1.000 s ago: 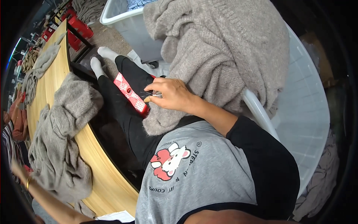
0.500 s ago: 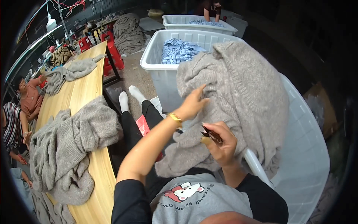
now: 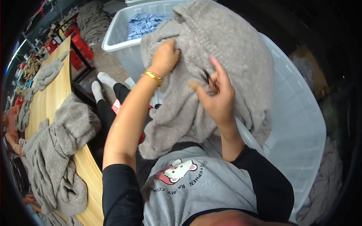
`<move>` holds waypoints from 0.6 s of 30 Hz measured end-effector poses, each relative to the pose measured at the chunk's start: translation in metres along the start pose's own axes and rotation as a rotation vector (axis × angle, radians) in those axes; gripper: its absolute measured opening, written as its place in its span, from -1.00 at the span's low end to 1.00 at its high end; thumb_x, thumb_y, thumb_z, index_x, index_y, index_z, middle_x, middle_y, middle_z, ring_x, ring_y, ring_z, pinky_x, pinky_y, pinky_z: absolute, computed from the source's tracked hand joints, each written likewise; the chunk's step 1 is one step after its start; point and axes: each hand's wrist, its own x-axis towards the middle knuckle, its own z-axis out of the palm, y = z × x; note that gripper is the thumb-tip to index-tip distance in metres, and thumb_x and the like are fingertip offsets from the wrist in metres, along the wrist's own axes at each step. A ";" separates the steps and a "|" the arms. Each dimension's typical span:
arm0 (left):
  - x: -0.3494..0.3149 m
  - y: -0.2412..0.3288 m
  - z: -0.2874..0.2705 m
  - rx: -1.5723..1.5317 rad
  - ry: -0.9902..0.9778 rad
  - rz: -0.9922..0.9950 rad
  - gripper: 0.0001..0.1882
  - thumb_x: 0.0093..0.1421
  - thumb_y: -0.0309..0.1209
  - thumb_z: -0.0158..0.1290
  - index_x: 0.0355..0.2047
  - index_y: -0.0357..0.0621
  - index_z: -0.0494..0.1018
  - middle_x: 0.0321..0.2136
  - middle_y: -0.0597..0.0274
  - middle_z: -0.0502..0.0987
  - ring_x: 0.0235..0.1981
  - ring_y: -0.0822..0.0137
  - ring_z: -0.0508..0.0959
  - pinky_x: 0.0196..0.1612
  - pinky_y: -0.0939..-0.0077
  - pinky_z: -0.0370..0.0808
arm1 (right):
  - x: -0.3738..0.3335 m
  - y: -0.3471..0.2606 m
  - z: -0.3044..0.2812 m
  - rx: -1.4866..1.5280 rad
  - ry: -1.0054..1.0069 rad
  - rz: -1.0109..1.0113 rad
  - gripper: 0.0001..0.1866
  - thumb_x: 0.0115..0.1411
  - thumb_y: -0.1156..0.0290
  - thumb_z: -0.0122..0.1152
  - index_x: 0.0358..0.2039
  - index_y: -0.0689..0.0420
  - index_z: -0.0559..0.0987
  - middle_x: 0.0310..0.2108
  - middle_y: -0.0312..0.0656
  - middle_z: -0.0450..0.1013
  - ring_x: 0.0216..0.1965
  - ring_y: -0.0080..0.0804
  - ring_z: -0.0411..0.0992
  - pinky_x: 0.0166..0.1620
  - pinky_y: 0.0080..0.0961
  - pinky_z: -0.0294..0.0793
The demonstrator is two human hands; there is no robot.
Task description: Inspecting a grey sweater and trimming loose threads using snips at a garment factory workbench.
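A large greyish-beige knit garment (image 3: 237,52) lies heaped over my lap and against the bin beside me. My left hand (image 3: 164,58), with a gold bracelet at the wrist, has its fingers curled into the knit at the upper left of the heap. To its right, just above the fabric, is my right hand (image 3: 218,94). Its index finger points out and the thumb wears a yellowish cover, while the other fingers curl around small dark thread snips (image 3: 207,76). Only the dark tips of the snips show clearly; their handles are mostly hidden.
A translucent white bin (image 3: 301,124) stands at my right. Another bin (image 3: 113,46) ahead holds blue striped cloth (image 3: 145,25). On the left, a wooden table (image 3: 90,165) carries grey knits (image 3: 56,147). Red stools (image 3: 81,51) stand beyond, and people sit along the table's far side.
My left hand has gone from spread fingers to curled into the knit. My right hand has raised its index finger, the snips staying in it. The whole view has shifted, moving the scene left and up.
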 end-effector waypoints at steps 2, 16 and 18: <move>-0.012 -0.004 -0.012 -0.027 -0.122 -0.101 -0.62 0.12 -0.35 0.14 -0.07 -0.25 0.48 -0.23 -0.24 0.60 -0.13 -0.20 0.59 -0.03 0.03 0.52 | 0.013 0.011 -0.001 -0.132 0.056 -0.023 -0.20 -0.01 0.51 0.51 0.27 0.24 0.39 -0.51 -0.40 0.28 -0.49 -0.61 0.25 -0.35 -0.60 0.37; -0.151 -0.059 -0.119 -0.491 -0.303 -0.336 -0.52 0.21 -0.16 0.18 0.02 -0.24 0.53 -0.20 -0.03 0.66 -0.22 0.06 0.66 -0.11 0.17 0.53 | 0.041 -0.081 -0.004 0.351 -0.280 0.100 -0.75 0.23 0.57 0.28 -0.07 0.35 0.61 -0.28 -0.19 0.63 -0.30 -0.58 0.58 -0.21 -0.66 0.57; -0.162 -0.031 -0.128 -0.854 -0.152 -0.472 -0.46 0.28 -0.07 0.15 0.10 -0.22 0.44 -0.04 0.15 0.56 -0.13 0.29 0.57 -0.04 0.30 0.49 | 0.022 -0.101 0.021 0.447 -0.424 0.006 -0.73 0.22 0.58 0.29 -0.06 0.34 0.59 -0.22 -0.18 0.62 -0.26 -0.55 0.58 -0.14 -0.62 0.59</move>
